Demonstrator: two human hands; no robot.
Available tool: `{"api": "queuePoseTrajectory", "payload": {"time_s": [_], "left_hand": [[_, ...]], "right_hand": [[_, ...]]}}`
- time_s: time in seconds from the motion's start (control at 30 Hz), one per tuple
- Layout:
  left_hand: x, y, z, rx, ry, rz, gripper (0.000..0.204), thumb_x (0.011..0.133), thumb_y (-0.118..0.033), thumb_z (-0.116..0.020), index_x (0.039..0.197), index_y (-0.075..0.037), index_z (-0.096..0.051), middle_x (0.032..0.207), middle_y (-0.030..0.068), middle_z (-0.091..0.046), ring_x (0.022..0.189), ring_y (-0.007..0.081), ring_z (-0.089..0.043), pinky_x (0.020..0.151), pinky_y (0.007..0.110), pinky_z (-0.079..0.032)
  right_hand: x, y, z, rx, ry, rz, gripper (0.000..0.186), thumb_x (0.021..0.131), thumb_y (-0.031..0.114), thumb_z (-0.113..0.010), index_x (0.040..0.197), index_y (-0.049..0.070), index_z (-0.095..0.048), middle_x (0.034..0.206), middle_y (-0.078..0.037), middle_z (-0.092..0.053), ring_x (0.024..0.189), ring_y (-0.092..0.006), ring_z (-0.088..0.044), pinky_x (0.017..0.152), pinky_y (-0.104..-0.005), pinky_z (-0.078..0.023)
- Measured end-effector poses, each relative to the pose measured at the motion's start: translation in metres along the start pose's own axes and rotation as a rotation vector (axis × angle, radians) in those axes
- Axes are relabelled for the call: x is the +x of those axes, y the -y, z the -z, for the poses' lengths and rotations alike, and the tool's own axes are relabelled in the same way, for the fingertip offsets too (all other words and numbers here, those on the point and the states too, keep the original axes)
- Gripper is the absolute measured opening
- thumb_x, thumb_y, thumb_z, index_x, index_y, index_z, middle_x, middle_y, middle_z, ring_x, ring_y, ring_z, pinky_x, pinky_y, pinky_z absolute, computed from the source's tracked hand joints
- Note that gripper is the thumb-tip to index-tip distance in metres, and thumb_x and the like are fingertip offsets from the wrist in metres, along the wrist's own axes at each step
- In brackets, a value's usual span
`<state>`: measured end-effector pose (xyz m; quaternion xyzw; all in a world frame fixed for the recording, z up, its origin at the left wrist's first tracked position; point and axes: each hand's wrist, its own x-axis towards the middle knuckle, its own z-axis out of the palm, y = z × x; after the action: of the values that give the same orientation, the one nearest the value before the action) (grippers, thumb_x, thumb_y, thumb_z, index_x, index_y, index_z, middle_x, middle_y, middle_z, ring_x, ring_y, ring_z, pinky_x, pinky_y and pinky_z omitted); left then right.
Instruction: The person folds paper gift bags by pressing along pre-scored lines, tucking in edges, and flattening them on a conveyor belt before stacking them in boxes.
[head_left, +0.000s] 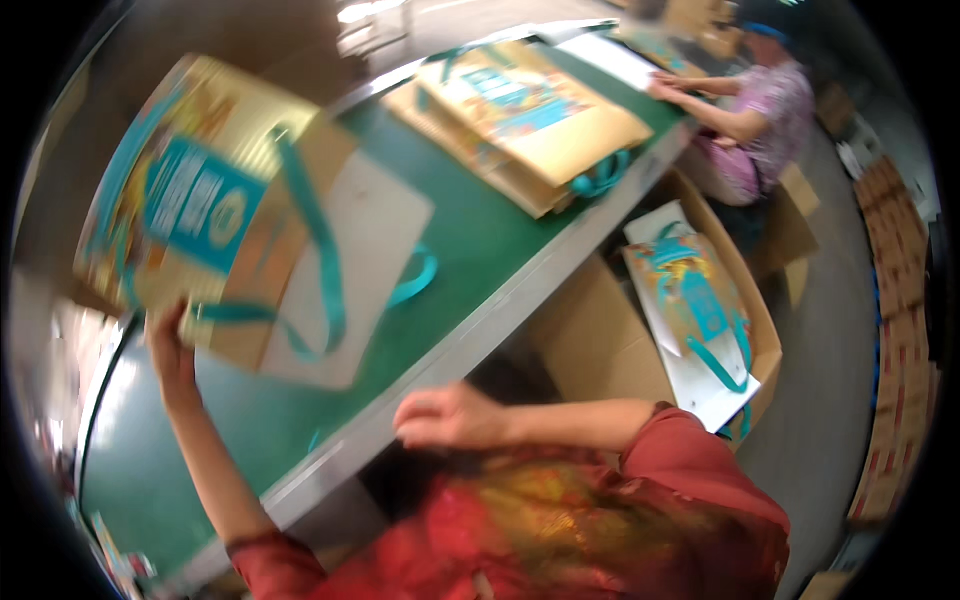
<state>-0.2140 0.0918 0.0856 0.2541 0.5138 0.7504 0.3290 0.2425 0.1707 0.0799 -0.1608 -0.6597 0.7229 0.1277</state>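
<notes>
A gold-and-turquoise bag (215,205) is hanging tilted above the counter (480,245), the left hand's (172,350) fingers grasping its lower edge. With one-sided support, it could be twisting loose; its dangling ribbon (322,240) could be snagging. The right hand (450,415) is hovering, fingers curled, seemingly empty. Farther off, stacked bags (570,130) are lying where a wide swing could be knocking them.

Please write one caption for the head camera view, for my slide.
A person's left hand holds a gold bag with teal handles over a green tabletop; the right hand hovers near its edge.
</notes>
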Motion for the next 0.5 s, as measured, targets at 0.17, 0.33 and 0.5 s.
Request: {"api": "queuePoseTrajectory", "payload": {"time_s": [0.17, 0.33, 0.5], "left_hand": [[0.057, 0.033, 0.042, 1.441, -0.387, -0.573, 0.054, 0.073, -0.016, -0.076, 0.118, 0.001, -0.053, 0.103, 0.0176, -0.063, 0.098, 0.0289, -0.059, 0.083, 0.04, -0.047], [-0.046, 0.075, -0.05, 1.157, -0.226, -0.583, 0.038, 0.077, -0.019, -0.072, 0.11, -0.003, -0.059, 0.112, 0.0152, -0.06, 0.102, 0.0321, -0.058, 0.087, 0.038, -0.047], [-0.15, 0.086, -0.058, 1.422, 0.133, -0.573, 0.03, 0.073, -0.02, -0.075, 0.097, -0.005, -0.064, 0.103, 0.01, -0.06, 0.097, 0.0271, -0.057, 0.084, 0.035, -0.047]], "right_hand": [[0.002, 0.005, 0.01, -0.017, -0.124, 0.152, 0.01, 0.085, 0.009, -0.067, 0.092, 0.003, -0.066, 0.083, -0.004, -0.065, 0.076, -0.0103, -0.061, 0.069, -0.0246, -0.05], [0.017, -0.016, 0.047, -0.38, -0.409, 0.253, 0.009, 0.085, 0.008, -0.066, 0.092, 0.002, -0.066, 0.084, -0.006, -0.066, 0.076, -0.0114, -0.061, 0.07, -0.0245, -0.049], [0.067, -0.037, 0.103, -0.72, -0.382, 0.409, 0.016, 0.078, 0.005, -0.068, 0.094, 0.006, -0.066, 0.091, -0.008, -0.065, 0.086, -0.0212, -0.061, 0.076, -0.0293, -0.049]]}}
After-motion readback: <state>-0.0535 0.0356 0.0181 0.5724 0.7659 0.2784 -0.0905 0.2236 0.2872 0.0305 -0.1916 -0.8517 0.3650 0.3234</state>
